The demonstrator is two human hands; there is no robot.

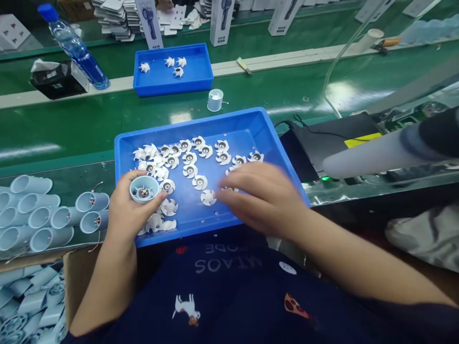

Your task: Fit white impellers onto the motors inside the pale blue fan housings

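My left hand point(125, 205) is wrapped round a light-blue cylindrical housing point(135, 195); its open end faces up and a small motor with copper windings shows inside. The hand is over the left side of a blue tray point(190, 125) that holds many white fan impellers point(200, 182). My right hand point(261, 198) is above the tray's right part, blurred by motion. Its fingertips are close beside a white impeller point(208, 197) and cover others; whether they grip anything cannot be made out.
Light-blue housings point(52, 239) lie in rows at left, above a carton point(81, 272) of more. Beyond the tray are a single housing point(215, 101), a smaller blue tray point(172, 85), a bottle point(84, 57) and product boxes point(220, 24). A black device point(322, 138) stands at right.
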